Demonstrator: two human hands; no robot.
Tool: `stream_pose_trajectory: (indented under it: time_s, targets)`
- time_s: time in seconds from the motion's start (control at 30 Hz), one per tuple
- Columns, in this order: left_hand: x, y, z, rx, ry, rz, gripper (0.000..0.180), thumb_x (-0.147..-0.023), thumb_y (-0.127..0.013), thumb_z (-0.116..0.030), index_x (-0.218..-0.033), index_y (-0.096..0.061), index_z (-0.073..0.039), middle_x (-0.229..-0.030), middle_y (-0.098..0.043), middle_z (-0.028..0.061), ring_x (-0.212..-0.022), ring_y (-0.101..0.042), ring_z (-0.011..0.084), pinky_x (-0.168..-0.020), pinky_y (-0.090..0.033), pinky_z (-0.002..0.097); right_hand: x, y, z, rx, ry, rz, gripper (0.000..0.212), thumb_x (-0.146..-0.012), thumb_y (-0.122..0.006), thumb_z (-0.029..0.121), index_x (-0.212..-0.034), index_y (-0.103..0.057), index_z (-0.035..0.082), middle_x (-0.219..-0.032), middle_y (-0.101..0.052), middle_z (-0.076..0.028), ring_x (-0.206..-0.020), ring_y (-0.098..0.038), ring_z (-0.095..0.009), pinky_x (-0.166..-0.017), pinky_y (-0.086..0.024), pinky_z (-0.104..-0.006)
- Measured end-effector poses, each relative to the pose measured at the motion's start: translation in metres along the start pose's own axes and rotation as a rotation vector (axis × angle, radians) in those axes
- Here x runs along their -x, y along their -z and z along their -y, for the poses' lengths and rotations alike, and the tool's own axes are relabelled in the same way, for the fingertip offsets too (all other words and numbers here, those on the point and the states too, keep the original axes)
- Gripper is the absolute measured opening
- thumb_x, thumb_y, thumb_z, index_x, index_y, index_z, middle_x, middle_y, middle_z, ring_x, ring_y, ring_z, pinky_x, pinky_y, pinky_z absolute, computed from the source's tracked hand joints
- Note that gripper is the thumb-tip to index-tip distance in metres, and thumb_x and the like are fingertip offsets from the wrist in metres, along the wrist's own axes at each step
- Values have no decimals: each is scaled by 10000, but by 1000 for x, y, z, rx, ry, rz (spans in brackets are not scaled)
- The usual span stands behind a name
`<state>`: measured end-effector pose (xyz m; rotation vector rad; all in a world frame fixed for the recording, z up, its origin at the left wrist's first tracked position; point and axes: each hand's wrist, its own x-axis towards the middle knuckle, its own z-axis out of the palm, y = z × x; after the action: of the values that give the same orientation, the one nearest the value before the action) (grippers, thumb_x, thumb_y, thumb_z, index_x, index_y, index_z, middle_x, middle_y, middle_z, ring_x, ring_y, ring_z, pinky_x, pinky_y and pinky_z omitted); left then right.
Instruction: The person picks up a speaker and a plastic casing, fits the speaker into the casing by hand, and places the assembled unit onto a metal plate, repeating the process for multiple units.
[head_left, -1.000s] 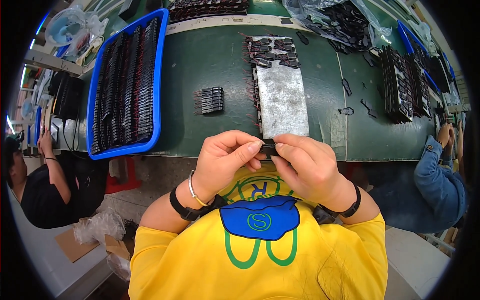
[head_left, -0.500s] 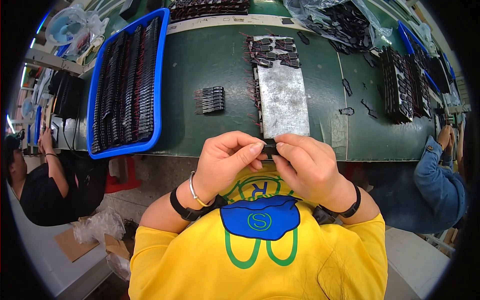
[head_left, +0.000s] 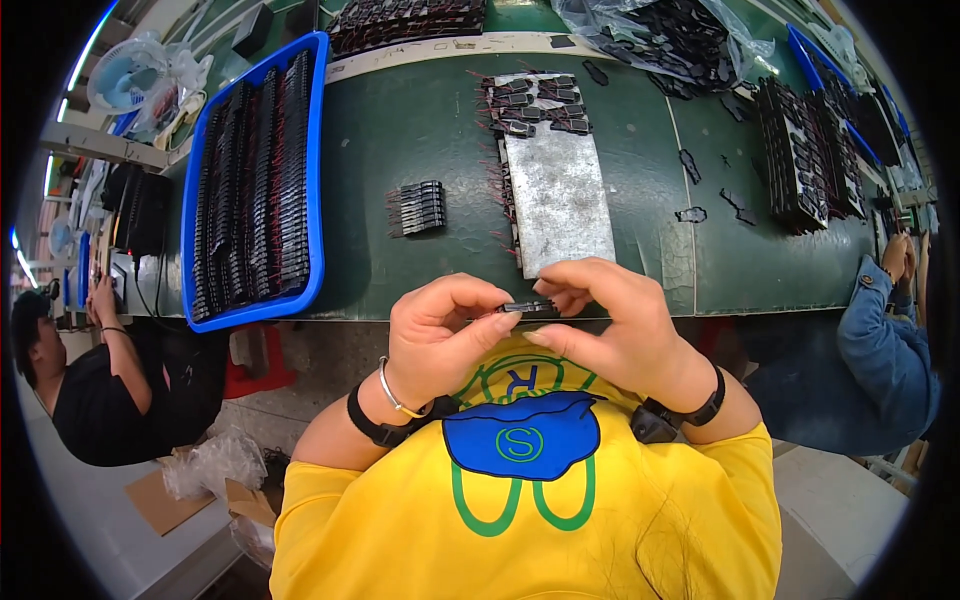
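Observation:
My left hand (head_left: 440,325) pinches a small, slim black plastic part (head_left: 528,307) between thumb and fingertips, just off the near edge of the table. Close against its other end is my right hand (head_left: 610,315), with thumb and fingers apart; whether a curled fingertip touches the part, I cannot tell. Beyond my hands lies a bare metal plate (head_left: 560,200), with several black parts (head_left: 540,105) with red wires on its far end and along its left side. Left of the plate, a small row of black wired parts (head_left: 417,208) rests on the green table (head_left: 400,130).
A blue tray (head_left: 316,200) packed with rows of black parts stands at left. Loose black frames (head_left: 690,215) lie right of the plate, below a clear bag (head_left: 690,45) of black pieces. Stacked loaded plates (head_left: 795,160) stand farther right. People sit at both sides.
My right thumb and fingers have spread apart from the black part, which now shows more fully in my left hand. The view has shifted slightly.

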<state>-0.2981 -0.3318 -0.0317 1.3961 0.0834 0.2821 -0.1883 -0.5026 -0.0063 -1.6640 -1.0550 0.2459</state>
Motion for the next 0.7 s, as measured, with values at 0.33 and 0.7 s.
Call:
stream_pose_trajectory:
  time_s: [0.33, 0.7]
  targets:
    - [-2, 8, 4, -197, -147, 89, 141, -818, -660, 43, -948, -607, 35, -896, -619, 100, -748, -613, 120, -657, -504, 217, 1, -5, -14, 4, 161, 14, 208, -756, -727, 63, -925, -629, -5, -737, -631, -113, -652, -629, -261, -561, -496, -319]
    - [-3, 2, 10, -52, -109, 92, 146, -840, -646, 24, -973, -591, 49, -951, -606, 120, -755, -620, 137, -669, -513, 233, 2, -12, -21, 139, 365, -124, 153, -745, -722, 52, -833, -604, 8, -732, -632, -114, -583, -620, -243, -510, -473, -300]
